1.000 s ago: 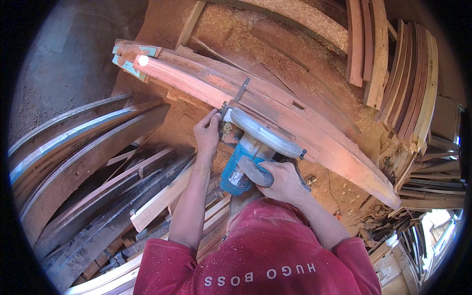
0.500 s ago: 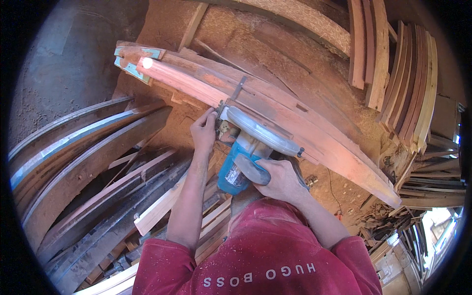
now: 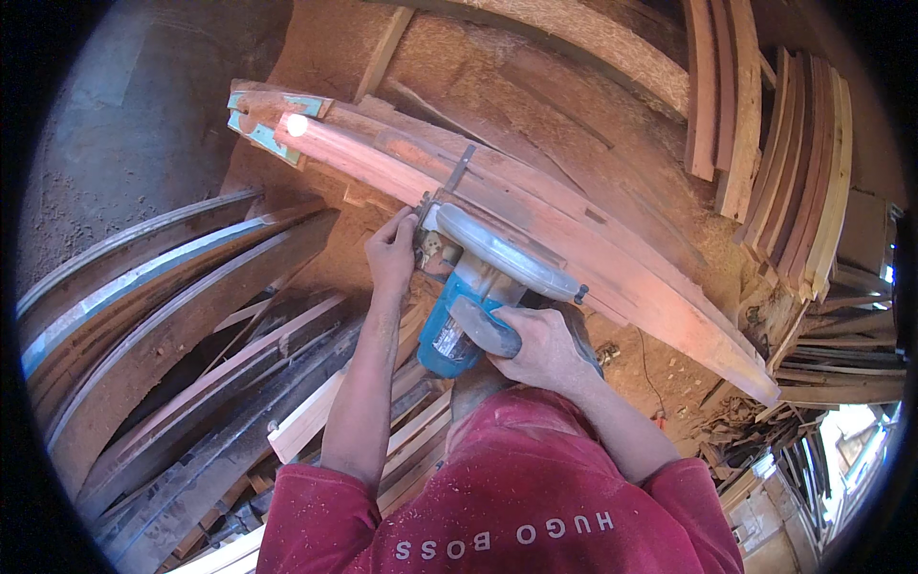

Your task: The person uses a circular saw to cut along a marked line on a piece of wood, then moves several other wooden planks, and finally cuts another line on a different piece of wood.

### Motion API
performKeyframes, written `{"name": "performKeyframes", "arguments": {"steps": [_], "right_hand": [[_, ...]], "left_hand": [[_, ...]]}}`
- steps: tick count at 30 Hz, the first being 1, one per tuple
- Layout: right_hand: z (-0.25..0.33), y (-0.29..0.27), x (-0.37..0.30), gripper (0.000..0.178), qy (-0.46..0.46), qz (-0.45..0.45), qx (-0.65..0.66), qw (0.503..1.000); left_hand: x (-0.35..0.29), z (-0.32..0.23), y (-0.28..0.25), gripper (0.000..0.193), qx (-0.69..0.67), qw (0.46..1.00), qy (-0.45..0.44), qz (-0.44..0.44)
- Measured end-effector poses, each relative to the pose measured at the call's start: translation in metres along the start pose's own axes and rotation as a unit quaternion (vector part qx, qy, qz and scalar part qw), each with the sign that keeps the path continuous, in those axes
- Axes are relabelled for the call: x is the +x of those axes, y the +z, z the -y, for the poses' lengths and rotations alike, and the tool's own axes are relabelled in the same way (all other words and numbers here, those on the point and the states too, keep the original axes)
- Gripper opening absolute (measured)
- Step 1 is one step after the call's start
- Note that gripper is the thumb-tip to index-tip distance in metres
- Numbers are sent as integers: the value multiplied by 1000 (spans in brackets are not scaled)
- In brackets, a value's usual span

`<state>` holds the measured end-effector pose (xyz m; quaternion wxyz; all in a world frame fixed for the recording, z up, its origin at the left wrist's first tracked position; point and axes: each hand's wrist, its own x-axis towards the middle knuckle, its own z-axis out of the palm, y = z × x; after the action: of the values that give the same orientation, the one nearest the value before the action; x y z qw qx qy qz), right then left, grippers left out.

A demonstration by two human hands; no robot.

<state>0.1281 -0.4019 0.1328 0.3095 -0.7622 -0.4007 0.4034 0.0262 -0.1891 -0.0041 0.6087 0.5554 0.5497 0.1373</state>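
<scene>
A blue-and-grey circular saw (image 3: 449, 325) rests on a long reddish plank (image 3: 612, 263) lying slantwise across the middle. My right hand (image 3: 543, 346) is wrapped round its rear handle. At the saw's front, my left hand (image 3: 390, 251) has its fingers closed on the front edge of the saw, beside the metal fittings. A thin metal guide bar (image 3: 461, 170) sticks out from the saw over the wood. Ahead of the saw lies a pinkish strip of wood (image 3: 354, 158) with a pale round spot near its far-left end. The blade is hidden under the silver guard (image 3: 502, 253).
Light-blue painted wood pieces (image 3: 277, 134) sit under the plank's left end. Curved dark boards (image 3: 182, 277) and straight timbers (image 3: 306, 421) lie at the left. Stacked curved boards (image 3: 803, 172) stand at the right. Sawdust (image 3: 535, 86) covers the ground, and a thin cable (image 3: 650, 373) runs there.
The circular saw has slid slightly along the plank toward its far-left end, with both my hands keeping their hold. The view has shifted a little.
</scene>
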Motion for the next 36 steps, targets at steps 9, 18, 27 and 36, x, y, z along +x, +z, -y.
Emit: {"name": "performKeyframes", "arguments": {"steps": [9,18,27,36], "right_hand": [[7,4,16,35,3,11,-6,1000],[24,10,34,30,-11,-14,17,1000],[44,14,51,30,12,3,14,1000],[51,25,70,39,18,16,8,1000]], "left_hand": [[18,3,-11,36,4,1000,0,0],[38,6,-28,36,-25,1000,11,4],[50,-14,-44,37,41,999,6,7],[71,-14,-61,36,51,998,32,12]]}}
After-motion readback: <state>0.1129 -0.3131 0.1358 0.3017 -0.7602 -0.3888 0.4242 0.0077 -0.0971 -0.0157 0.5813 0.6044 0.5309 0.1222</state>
